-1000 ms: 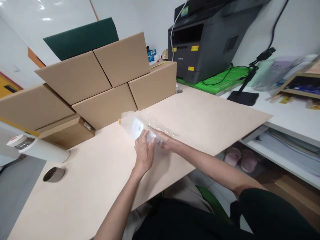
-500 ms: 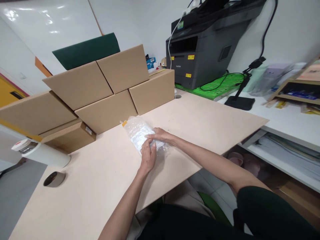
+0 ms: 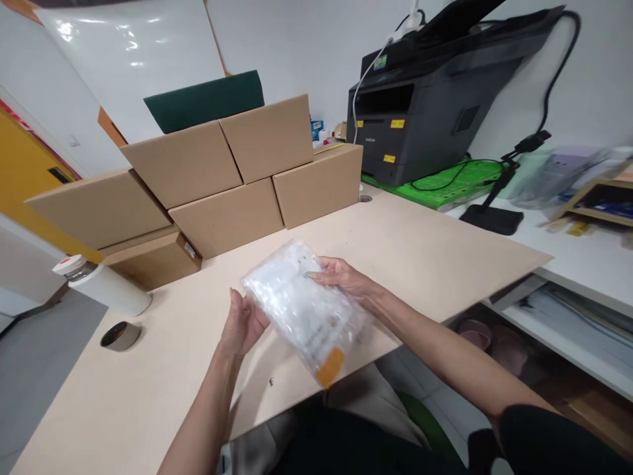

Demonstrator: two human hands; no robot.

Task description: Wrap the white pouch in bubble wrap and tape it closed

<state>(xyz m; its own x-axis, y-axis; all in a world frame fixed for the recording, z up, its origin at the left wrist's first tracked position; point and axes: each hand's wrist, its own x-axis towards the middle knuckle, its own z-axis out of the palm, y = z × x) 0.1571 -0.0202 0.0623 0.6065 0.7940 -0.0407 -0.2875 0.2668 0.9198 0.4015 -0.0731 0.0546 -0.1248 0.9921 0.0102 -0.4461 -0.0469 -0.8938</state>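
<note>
A flat, shiny packet in clear plastic wrap (image 3: pixel 297 297) is held tilted above the table's near part. An orange patch (image 3: pixel 330 367) marks its lower corner. My right hand (image 3: pixel 346 277) grips the packet's right side, thumb on top and the other fingers underneath. At the left edge is my left hand (image 3: pixel 244 323), its thumb raised and apart from the packet. That hand's fingertips are partly hidden behind the wrap, so whether they touch it is unclear. What lies inside the plastic is whitish and cannot be made out.
Cardboard boxes (image 3: pixel 227 218) are stacked along the back of the table (image 3: pixel 188 376), with a dark green box (image 3: pixel 208 102) on top. A white bottle (image 3: pixel 113 288) and a small cup (image 3: pixel 120 336) stand left. A printer (image 3: pixel 425 112) and a black stand (image 3: pixel 492 219) are at right.
The packet has come up off the table and turned, its orange patch now towards me. My left hand has moved from its top to the left edge; the right keeps its side.
</note>
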